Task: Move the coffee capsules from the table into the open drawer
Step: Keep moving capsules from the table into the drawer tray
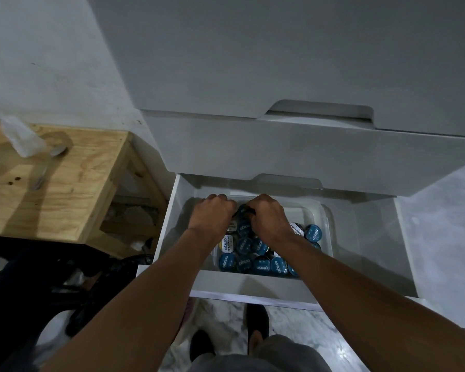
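Capsules (pixel 253 253) fill a clear plastic tub (pixel 323 210) that sits inside the open drawer (pixel 172 210); most show blue foil lids, a few white or yellow. Both hands are down in the tub at its far end. Left hand (pixel 214 213) is knuckles-up, fingers curled downward among the capsules; right hand (pixel 266 216) likewise, just beside it, the two nearly touching. Whether either set of fingers grips a capsule or has just let go cannot be told: the fingertips are hidden under the hands. A dark capsule edge shows in the gap between the two hands.

Near side of the fingers: a dense layer of capsules, packed rim to rim toward the drawer front. Right of the fingers: a few more capsules, then bare tub floor at the far right corner.

Desk (pixel 73 183) lies well to the left of the hands. On its visible top only a spoon (pixel 49 165) and a blurred white object (pixel 19 138) at the frame edge; no capsules seen there, though part of the desk is out of frame.

Judgement: task looks close to finished, possibly a last handful being set down. Remaining: withdraw the hands and check the unseen part of the desk.
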`<state>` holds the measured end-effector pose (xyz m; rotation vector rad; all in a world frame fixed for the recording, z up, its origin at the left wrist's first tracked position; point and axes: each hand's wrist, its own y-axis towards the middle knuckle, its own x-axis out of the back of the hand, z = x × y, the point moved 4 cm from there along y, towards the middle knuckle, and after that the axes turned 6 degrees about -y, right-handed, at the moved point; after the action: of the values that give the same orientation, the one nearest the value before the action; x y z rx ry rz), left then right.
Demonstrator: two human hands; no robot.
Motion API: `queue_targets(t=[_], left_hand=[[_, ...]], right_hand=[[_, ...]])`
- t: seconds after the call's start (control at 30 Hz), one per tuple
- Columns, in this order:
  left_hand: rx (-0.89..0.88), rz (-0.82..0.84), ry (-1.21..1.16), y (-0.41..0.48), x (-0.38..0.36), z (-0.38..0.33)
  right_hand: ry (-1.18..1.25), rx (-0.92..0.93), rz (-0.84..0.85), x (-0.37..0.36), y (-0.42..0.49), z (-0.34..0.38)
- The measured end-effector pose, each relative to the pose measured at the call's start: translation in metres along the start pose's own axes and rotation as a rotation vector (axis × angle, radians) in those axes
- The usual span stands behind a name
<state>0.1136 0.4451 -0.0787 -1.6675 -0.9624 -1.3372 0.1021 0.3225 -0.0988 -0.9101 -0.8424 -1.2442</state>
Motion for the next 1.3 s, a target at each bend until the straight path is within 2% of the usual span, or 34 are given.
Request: queue_targets(t=[0.43, 0.7, 1.03, 1.3], left_hand=[[0.100, -0.049, -0.025, -0.005, 0.010, 0.001], [0.146, -0.130, -0.002, -0.036, 0.041, -0.015], [-0.167, -0.411, -0.006, -0.095, 0.106, -0.092], [-0.431, -0.567, 0.101, -0.111, 0.125, -0.188]], right_hand=[[-0.008, 0.078, 0.006, 0.012, -0.005, -0.010], [-0.131, -0.004, -0.118, 0.053, -0.044, -0.016], [-0.247, -0.128, -0.386, 0.135, -0.155, -0.014], [-0.325, -0.260, -0.520, 0.189, -0.248, -0.056]])
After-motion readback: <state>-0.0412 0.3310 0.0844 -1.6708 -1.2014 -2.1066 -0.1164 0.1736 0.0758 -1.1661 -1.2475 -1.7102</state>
